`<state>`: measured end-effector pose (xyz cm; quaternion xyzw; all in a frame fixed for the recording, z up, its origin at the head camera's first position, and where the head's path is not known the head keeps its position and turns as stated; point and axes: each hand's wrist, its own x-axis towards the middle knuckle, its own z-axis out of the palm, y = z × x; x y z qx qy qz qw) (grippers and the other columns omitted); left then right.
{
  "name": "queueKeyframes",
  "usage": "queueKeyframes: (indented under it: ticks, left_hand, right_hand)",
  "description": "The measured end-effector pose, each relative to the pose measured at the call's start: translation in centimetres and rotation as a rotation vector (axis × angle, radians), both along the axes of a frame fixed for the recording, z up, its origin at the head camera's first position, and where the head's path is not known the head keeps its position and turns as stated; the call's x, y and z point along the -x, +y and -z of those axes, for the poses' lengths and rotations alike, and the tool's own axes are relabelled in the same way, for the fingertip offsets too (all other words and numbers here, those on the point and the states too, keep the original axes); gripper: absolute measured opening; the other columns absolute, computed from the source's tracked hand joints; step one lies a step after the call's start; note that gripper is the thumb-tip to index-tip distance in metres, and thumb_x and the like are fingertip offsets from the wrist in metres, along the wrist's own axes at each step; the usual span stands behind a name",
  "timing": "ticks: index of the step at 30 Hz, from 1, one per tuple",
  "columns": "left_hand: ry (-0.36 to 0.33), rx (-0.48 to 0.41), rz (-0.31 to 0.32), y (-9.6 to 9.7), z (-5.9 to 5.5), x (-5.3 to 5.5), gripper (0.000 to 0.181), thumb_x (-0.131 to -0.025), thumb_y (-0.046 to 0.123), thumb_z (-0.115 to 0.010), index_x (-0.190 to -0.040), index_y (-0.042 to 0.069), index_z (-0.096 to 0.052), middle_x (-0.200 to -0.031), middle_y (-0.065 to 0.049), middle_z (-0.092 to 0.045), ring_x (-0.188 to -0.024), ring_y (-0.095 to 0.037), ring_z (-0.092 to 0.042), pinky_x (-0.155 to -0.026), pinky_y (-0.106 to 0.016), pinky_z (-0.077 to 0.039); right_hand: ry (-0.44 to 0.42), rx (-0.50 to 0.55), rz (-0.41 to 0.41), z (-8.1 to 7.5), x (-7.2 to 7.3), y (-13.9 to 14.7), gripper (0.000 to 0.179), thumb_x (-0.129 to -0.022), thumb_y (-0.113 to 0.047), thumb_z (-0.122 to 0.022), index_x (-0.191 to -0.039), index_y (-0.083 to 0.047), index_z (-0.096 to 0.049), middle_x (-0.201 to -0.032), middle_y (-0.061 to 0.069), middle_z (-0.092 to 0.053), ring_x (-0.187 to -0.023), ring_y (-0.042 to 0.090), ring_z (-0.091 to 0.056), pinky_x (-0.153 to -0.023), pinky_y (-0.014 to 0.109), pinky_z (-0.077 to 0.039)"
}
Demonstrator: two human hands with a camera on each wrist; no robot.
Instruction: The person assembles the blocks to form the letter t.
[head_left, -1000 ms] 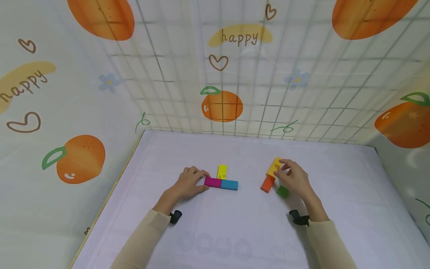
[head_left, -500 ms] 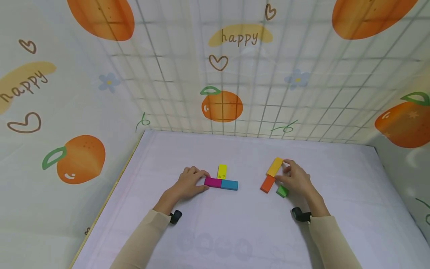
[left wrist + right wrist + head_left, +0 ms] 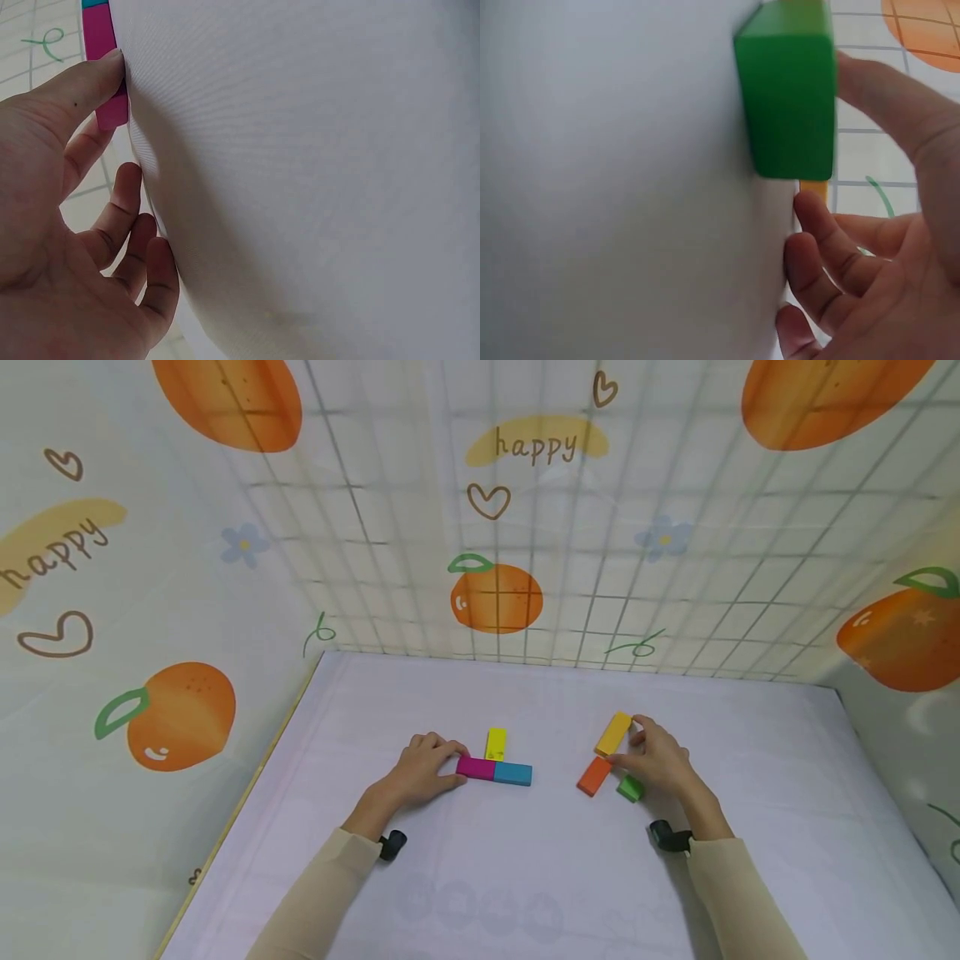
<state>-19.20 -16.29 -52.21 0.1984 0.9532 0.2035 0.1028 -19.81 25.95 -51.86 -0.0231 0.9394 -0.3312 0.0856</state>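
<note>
My left hand (image 3: 423,770) pinches the left end of a magenta block (image 3: 476,767) between thumb and index finger; in the left wrist view its other fingers curl loosely below. A blue block (image 3: 513,773) continues the row end to end, and a yellow block (image 3: 496,743) stands off its far side. On the right, my right hand (image 3: 660,758) holds a yellow-orange block (image 3: 613,733), index finger at its far corner and thumb at its near end. An orange-red block (image 3: 594,776) lies just below that thumb. Close under the hand is a green block (image 3: 791,105), large in the right wrist view.
All blocks lie on a white-covered table (image 3: 495,860). A patterned curtain (image 3: 495,527) with oranges encloses the back and sides. Dark wrist camera mounts (image 3: 392,844) sit at both cuffs.
My right hand's fingers have shifted from over the yellow-orange block to its right side and near end. The orange-red block has slid slightly toward the lower left. My left hand stays put.
</note>
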Motion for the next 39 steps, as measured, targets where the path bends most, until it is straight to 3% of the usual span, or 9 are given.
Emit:
queueKeyframes:
  ticks: [14,29,33,39]
  left_hand:
    - [-0.011,0.004,-0.009,0.12,-0.35,-0.07,0.038,-0.091,0.039,-0.074,-0.126,0.035,-0.061,-0.119,0.0,-0.052,-0.117,-0.025,-0.04,-0.094,-0.043,-0.036]
    - [-0.011,-0.001,-0.007,0.08,-0.01,0.07,0.037,-0.091,0.039,-0.074,-0.125,0.035,-0.061,-0.118,0.0,-0.052,-0.117,-0.025,-0.039,-0.095,-0.044,-0.037]
    - [-0.008,0.001,-0.006,0.09,0.1,0.09,0.037,-0.091,0.039,-0.074,-0.125,0.036,-0.061,-0.118,0.001,-0.052,-0.116,-0.025,-0.04,-0.094,-0.043,-0.037]
    - [-0.007,0.003,-0.009,0.11,-0.03,0.01,0.037,-0.09,0.039,-0.075,-0.125,0.035,-0.061,-0.117,0.001,-0.052,-0.117,-0.025,-0.04,-0.094,-0.044,-0.037]
  right_hand:
    - [-0.017,-0.039,-0.002,0.38,0.75,-0.04,0.1,-0.081,-0.045,-0.08,-0.15,0.005,-0.028,-0.12,0.023,-0.057,-0.105,0.036,-0.052,-0.09,0.061,-0.031]
    - [-0.017,0.066,0.035,0.4,0.67,0.06,0.105,-0.078,-0.046,-0.084,-0.15,0.005,-0.027,-0.124,0.023,-0.056,-0.111,0.039,-0.051,-0.101,0.068,-0.021]
    - [-0.018,0.082,0.033,0.34,0.61,0.24,0.106,-0.078,-0.045,-0.084,-0.151,0.005,-0.025,-0.128,0.025,-0.054,-0.114,0.041,-0.051,-0.101,0.069,-0.026]
    - [-0.016,0.116,0.019,-0.05,0.26,0.38,0.105,-0.079,-0.045,-0.084,-0.151,0.003,-0.025,-0.132,0.022,-0.052,-0.111,0.037,-0.052,-0.092,0.056,-0.042]
